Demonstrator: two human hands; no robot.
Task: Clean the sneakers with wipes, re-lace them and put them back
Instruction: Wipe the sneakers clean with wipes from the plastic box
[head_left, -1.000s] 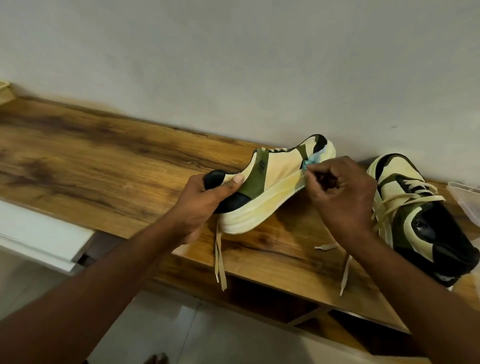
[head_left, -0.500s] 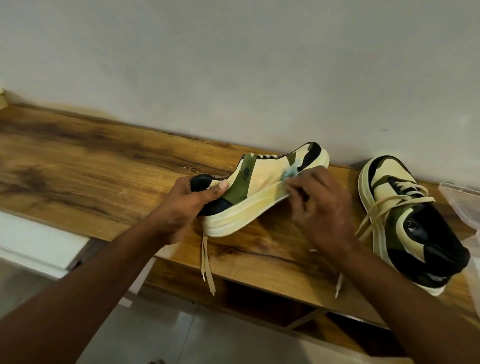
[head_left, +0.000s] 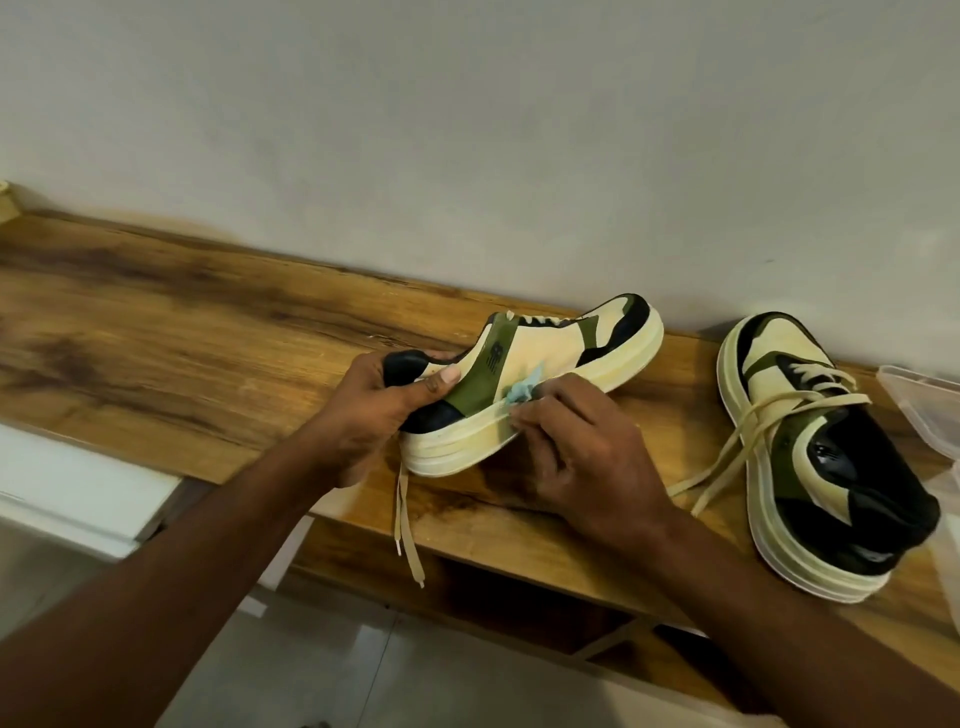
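The left grip (head_left: 382, 402) clasped the heel of a cream, green and black sneaker (head_left: 535, 379) tilted on the worn wooden tabletop (head_left: 182, 332); the right grip (head_left: 576, 447) pinched a pale-blue wipe (head_left: 522, 392) against its side, beneath a plain grey wall (head_left: 467, 130).

Both hands forward, both gripping, forearms bare.

Left hand (head_left: 374, 410): arm enters from lower left and runs up toward centre; fingers curl round the heel of the sneaker (head_left: 530, 384), thumb lying flat along its near side, heel end lifted. Right hand (head_left: 582, 457): arm enters from lower right, back of hand facing the camera, wrist roughly straight; fingertips bunched and pinching a small blue wipe (head_left: 522, 392) against the sneaker's side, just above the sole. The hands sit close together, thumb and wipe near, not touching.
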